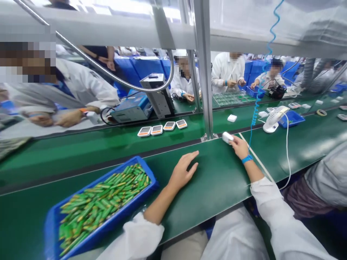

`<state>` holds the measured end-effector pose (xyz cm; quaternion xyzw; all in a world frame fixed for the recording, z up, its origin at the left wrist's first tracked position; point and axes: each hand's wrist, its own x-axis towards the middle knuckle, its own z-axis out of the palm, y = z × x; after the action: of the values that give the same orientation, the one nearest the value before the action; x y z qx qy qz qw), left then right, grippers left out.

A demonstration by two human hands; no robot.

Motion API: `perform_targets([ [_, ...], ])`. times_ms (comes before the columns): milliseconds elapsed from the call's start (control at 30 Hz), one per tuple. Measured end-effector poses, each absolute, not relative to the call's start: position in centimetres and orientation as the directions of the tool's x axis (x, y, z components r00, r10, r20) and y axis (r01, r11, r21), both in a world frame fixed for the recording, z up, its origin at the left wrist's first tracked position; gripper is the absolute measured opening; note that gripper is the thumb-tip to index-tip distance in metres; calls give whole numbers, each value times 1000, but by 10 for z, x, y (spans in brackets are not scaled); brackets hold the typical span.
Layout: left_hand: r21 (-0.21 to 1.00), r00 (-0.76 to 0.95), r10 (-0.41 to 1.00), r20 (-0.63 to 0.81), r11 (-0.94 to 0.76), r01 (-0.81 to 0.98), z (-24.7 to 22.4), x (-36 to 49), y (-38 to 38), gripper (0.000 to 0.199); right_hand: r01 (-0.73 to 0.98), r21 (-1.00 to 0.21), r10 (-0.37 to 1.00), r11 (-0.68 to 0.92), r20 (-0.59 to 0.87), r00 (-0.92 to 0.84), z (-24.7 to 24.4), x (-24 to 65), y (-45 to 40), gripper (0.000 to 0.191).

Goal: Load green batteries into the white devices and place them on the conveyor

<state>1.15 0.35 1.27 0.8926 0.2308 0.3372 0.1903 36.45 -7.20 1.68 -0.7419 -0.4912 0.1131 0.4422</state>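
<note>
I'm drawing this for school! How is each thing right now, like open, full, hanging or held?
Left hand: open, holding nothing.
Right hand: gripping a white gadget.
Blue tray: loaded with green pieces.
Four orange-striped gadgets: lying in a row.
White scanner: standing, corded.
Coiled blue hose: hanging.
Tape roll: lying flat.

Bright light; soft, distorted edges

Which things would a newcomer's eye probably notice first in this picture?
Probably the blue tray of green pieces, at lower left on the green bench. Next, the white device in the right hand, just right of the metal post's foot. The coiled blue cord hanging at upper right also stands out.
</note>
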Motion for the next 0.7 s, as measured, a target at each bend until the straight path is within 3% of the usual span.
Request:
perform_targets([
  [133, 543, 637, 591, 495, -783, 304, 13, 6, 4, 44, 668, -673, 654, -317, 355, 668, 23, 417, -109, 49],
  [400, 641, 658, 608, 444, -729, 241, 6, 9, 3, 44, 630, -502, 500, -592, 385, 776, 14, 442, -155, 59],
  [700, 673, 684, 613, 395, -700, 239, 0, 9, 4, 43, 837, -360, 755, -412, 380, 535, 4, 408, -29, 57],
])
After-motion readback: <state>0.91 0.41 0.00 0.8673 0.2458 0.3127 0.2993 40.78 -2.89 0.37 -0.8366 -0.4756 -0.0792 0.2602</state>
